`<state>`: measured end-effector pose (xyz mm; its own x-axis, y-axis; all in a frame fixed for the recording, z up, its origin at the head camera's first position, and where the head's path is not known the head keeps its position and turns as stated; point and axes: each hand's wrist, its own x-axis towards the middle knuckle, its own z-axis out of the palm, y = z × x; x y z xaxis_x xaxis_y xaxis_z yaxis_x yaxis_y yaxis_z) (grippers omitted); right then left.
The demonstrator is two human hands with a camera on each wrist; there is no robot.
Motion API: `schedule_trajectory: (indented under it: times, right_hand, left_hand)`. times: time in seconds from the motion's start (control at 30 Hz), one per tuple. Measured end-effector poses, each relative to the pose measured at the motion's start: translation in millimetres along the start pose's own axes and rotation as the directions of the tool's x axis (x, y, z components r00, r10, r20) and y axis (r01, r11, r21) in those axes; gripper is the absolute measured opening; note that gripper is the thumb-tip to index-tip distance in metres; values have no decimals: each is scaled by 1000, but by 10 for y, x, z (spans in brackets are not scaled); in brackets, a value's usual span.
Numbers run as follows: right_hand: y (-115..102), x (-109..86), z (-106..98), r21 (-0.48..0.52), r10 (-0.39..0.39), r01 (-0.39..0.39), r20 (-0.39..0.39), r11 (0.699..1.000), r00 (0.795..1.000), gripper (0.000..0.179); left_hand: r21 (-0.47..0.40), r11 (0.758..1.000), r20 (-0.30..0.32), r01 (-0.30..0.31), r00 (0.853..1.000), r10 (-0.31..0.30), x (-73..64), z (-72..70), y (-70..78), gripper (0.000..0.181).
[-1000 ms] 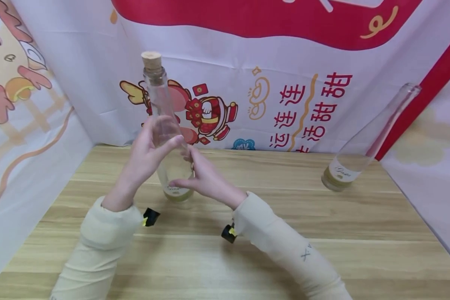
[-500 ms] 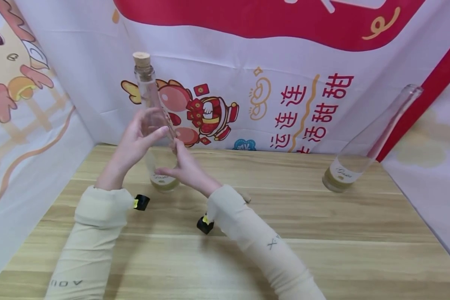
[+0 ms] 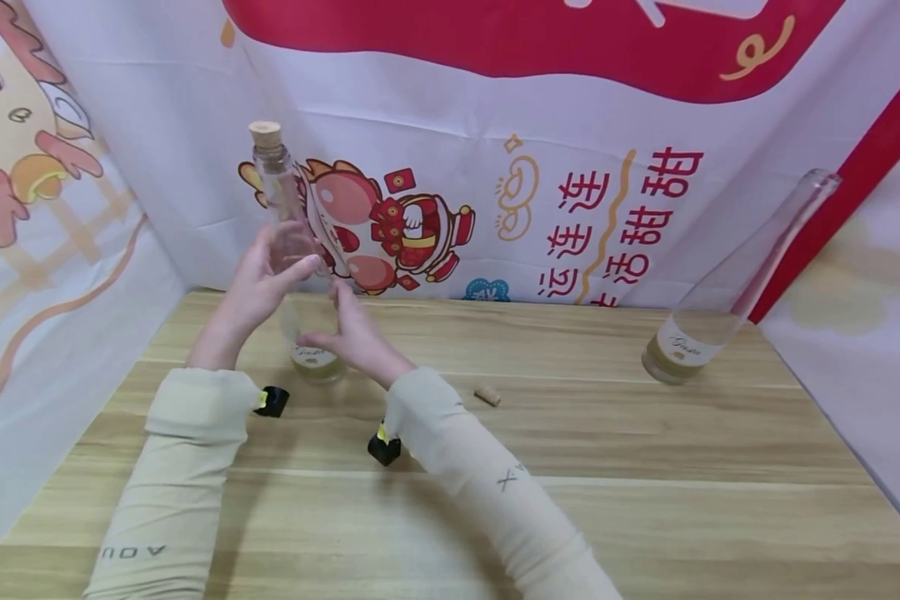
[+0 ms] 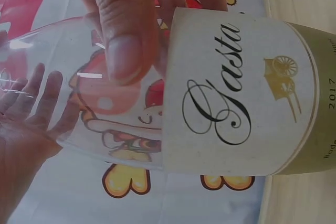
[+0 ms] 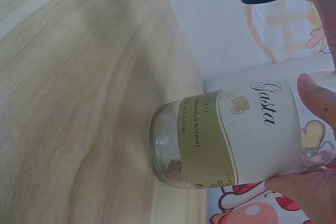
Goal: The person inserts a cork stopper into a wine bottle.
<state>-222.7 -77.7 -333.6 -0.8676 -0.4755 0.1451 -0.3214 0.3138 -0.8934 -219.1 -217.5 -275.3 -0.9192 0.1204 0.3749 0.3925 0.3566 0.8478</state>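
A clear glass bottle (image 3: pixel 283 204) stands nearly upright at the left of the table, a cork (image 3: pixel 265 133) seated in its mouth. My left hand (image 3: pixel 243 296) curls round its upper body, fingers behind the glass and thumb in front. Lower down, my right hand (image 3: pixel 356 337) grips it, with the thumb just above the label (image 4: pixel 215 93), which reads "Gasta". In the right wrist view, a small brownish shape shows through the glass near the base (image 5: pixel 164 145) of the bottle.
A loose cork (image 3: pixel 487 395) lies on the wooden table (image 3: pixel 607 533), right of the hands. A second clear bottle (image 3: pixel 690 333) without a cork stands at the back right. Printed cloth (image 3: pixel 435 108) hangs behind and at both sides. A black wrist camera (image 3: pixel 273 402) juts from the left sleeve.
Both hands have moved left, carrying the corked bottle with them. The loose cork, hidden behind the right arm at first, has come into full view. The second bottle stays put.
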Motion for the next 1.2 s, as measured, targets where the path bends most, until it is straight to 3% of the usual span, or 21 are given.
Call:
schedule_trajectory:
  times: [0.33,0.53,0.63,0.77,0.83,0.93,0.97,1.0,1.03,1.07,1.13,1.2]
  right_hand:
    - [5,31,54,-20,43,-44,-18,999,999,85]
    - [-3,44,72,-50,51,-52,-25,997,998,86]
    - [-2,55,74,-62,58,-59,-23,996,998,89]
    - [24,22,19,-77,103,-101,18,992,995,97]
    - [49,-26,-41,-114,130,-123,52,986,990,99]
    - [101,-111,-157,-199,149,-129,88,971,985,96]
    - [118,-138,-201,-233,153,-127,96,964,984,95]
    - [139,-164,-242,-258,157,-126,102,958,982,94]
    - [159,-187,-284,-282,162,-126,106,951,981,93]
    - [178,-211,-327,-302,172,-132,110,944,979,92]
    - [214,-259,-415,-339,190,-141,117,930,975,91]
    - [246,-311,-503,-351,204,-150,123,924,971,90]
  left_hand:
    - [-147,985,-9,-87,996,87,14,-11,-91,37]
    - [-233,969,8,-84,996,88,12,-47,-122,34]
    - [-185,982,15,-43,999,46,17,-63,-115,38]
    - [-68,997,11,45,999,-44,12,-74,-54,61]
    - [-5,998,-26,69,997,-69,-7,-70,1,72]
    - [30,999,-151,26,988,-21,-44,-38,101,78]
    - [66,998,-212,-6,977,19,-62,-21,140,78]
    - [110,993,-283,-39,957,69,-84,-1,181,79]
    - [148,985,-347,-89,928,136,-106,22,221,79]
    - [187,972,-408,-144,888,210,-125,48,259,77]
    - [269,928,-512,-258,777,365,-155,114,332,69]
    - [332,866,-564,-374,657,500,-171,202,395,61]
